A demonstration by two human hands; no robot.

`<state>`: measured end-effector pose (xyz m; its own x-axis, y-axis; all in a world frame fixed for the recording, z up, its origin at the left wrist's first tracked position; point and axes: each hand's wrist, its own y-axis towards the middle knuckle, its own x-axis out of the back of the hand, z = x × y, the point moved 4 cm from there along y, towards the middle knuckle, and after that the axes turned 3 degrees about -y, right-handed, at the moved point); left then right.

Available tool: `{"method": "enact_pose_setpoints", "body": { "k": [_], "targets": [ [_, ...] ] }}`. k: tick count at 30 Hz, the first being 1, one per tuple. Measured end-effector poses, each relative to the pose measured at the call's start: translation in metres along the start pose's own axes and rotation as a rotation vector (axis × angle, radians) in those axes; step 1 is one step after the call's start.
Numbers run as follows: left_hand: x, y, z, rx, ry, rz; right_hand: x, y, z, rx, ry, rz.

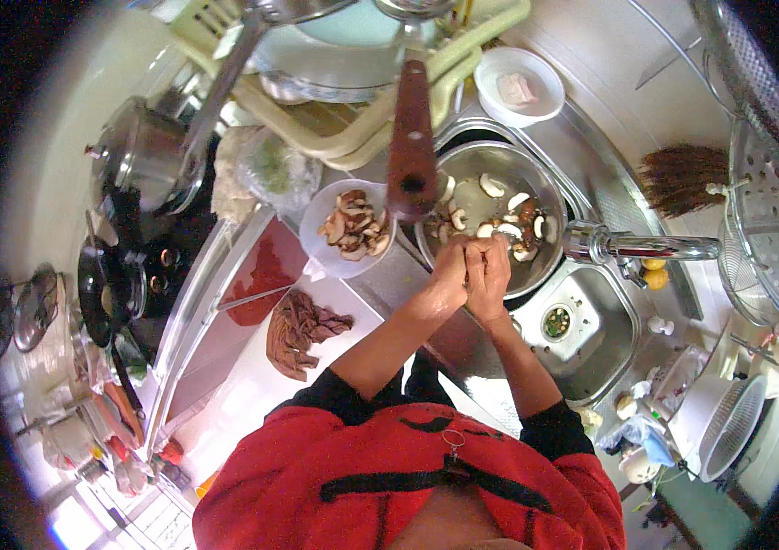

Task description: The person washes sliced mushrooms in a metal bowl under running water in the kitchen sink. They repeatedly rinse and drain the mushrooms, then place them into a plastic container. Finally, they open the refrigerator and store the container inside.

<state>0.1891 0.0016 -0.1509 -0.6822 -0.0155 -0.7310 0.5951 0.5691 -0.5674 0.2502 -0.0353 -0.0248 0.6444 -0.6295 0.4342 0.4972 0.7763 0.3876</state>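
My left hand (452, 267) and my right hand (487, 273) are pressed together with curled fingers over the near rim of a round metal basin (554, 180). Both look wet. Whatever lies between the palms is hidden. Water stands in the basin, with sliced mushrooms (509, 227) floating on the side nearest my fingers and a few farther back. To the left of the basin, a pale plastic bowl (312, 237) holds a heap of sliced mushrooms (355, 227).
A ladle's brown handle (412, 137) hangs down over the basin's left rim. The chrome faucet (650, 246) reaches in from the right, above a sink (602, 357). A white bowl (489, 103) with a pale block stands behind. At left are a brown cloth (303, 330) and a pot (145, 155).
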Motion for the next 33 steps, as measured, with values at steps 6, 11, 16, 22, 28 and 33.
{"method": "enact_pose_setpoints", "body": {
  "k": [6, 11, 16, 22, 28, 33],
  "targets": [
    [-0.022, -0.088, -0.146, -0.429, -0.013, -0.043, -0.067, 0.03, 0.085, 0.071, 0.39, 0.034],
    [-0.02, -0.127, -0.214, -0.575, 0.277, -0.199, -0.132, 0.047, 0.089, -0.176, 0.532, 0.226],
    [-0.019, -0.132, -0.226, -0.535, 0.343, -0.148, -0.143, 0.051, 0.07, -0.095, 0.285, 0.341],
    [-0.007, -0.14, -0.22, -0.511, 0.438, -0.254, -0.134, 0.047, 0.068, -0.102, 0.231, 0.339],
    [-0.029, -0.154, -0.215, -0.89, 1.0, -0.274, -0.105, 0.043, 0.093, 0.208, -0.047, 0.373],
    [-0.064, -0.142, -0.161, -0.876, 1.15, -0.13, -0.043, 0.04, 0.048, -0.052, 0.073, 0.04]
  ]
}}
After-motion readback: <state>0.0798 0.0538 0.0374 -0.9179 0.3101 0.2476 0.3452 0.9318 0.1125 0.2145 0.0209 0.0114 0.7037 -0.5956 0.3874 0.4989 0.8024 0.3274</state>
